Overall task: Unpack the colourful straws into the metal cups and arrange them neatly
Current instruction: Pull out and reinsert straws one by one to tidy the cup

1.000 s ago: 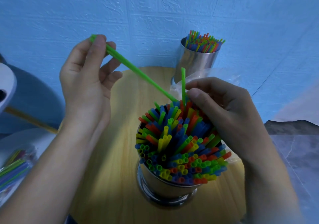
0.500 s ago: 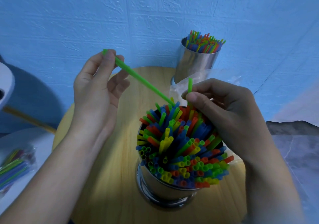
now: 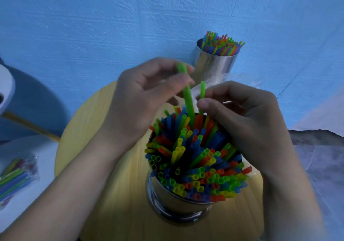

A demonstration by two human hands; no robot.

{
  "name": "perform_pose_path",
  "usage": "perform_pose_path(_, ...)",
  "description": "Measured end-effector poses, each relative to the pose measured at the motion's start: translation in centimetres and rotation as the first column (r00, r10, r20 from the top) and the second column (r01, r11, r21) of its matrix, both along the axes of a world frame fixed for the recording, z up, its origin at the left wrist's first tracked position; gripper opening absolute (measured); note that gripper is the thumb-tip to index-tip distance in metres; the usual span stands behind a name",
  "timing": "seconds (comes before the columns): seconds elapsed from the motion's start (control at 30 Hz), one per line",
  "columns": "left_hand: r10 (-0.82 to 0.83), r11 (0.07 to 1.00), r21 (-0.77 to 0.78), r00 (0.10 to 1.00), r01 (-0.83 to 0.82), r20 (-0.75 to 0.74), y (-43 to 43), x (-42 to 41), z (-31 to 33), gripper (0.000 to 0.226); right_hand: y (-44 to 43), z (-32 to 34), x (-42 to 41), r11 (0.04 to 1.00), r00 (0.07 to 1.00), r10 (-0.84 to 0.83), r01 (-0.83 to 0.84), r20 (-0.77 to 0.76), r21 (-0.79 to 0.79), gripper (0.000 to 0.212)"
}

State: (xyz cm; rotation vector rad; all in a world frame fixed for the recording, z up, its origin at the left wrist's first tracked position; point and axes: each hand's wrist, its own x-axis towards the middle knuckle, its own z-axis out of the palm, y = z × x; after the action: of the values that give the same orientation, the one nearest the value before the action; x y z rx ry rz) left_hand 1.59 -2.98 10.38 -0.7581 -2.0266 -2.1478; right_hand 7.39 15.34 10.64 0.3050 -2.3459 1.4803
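L hand (image 3: 141,92) pinches 1 long green straw (image 3: 189,103) near its top, tip among the packed straws (image 3: 197,159) in the near metal cup (image 3: 178,205). R hand (image 3: 247,121) pinches a 2nd green straw (image 3: 202,90), thumb & forefinger. Best push both straight down, slowly, so neighbours don't splay. Far cup (image 3: 214,64) looks full.

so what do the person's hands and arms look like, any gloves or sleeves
Both are bare. The left hand and the right hand have no gloves, rings or watch in view. The nails that show look short and unpainted. The left forearm and the right forearm are uncovered down to the frame edge, with no sleeve in sight.
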Motion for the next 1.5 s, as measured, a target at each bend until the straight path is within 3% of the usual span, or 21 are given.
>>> perform_pose_path(0.33, -0.172, 0.97, -0.173, 0.985, 0.169, -0.003, -0.2, -0.1, 0.8, 0.014, -0.3, 0.2, 0.2, 0.999, 0.999, -0.054, 0.054, -0.001, 0.007, 0.018)
perform_pose_path(0.43, -0.152, 0.988, -0.036, 0.988, 0.152, -0.002, -0.4, -0.6, 1.0, 0.013, -0.2, 0.3, 0.2, 0.999, 0.998, -0.039, 0.039, 0.04, 0.005, 0.018)
perform_pose_path(0.53, -0.067, 0.969, 0.245, 0.987, 0.03, 0.145, -1.3, -1.7, 1.3, 0.018, 0.1, 0.1, 0.1, 1.0, 0.997, -0.017, 0.016, 0.074, 0.008, 0.009)
perform_pose_path(0.67, 0.034, 0.902, 0.4, 0.948, -0.166, 0.316, -2.3, -2.9, 0.6, 0.007, 0.3, -0.1, 0.2, 1.0, 0.996, 0.0, 0.001, 0.086, -0.005, 0.011)
perform_pose_path(0.87, 0.078, 0.821, 0.5, 0.921, -0.276, 0.381, -2.5, -3.2, -0.4, 0.007, 0.6, -0.3, 0.2, 1.0, 0.996, 0.023, -0.025, 0.085, 0.018, 0.015)
perform_pose_path(1.1, 0.055, 0.787, 0.56, 0.933, -0.26, 0.356, -2.8, -3.2, 0.3, 0.01, 0.6, -0.3, 0.1, 0.999, 0.995, -0.019, 0.015, 0.095, 0.045, 0.024)
perform_pose_path(1.5, -0.028, 0.738, 0.603, 0.878, -0.303, 0.477, -1.4, -2.5, -1.1, 0.01, 0.1, 0.2, 0.5, 0.999, 0.999, -0.046, 0.046, 0.013, -0.017, 0.009)
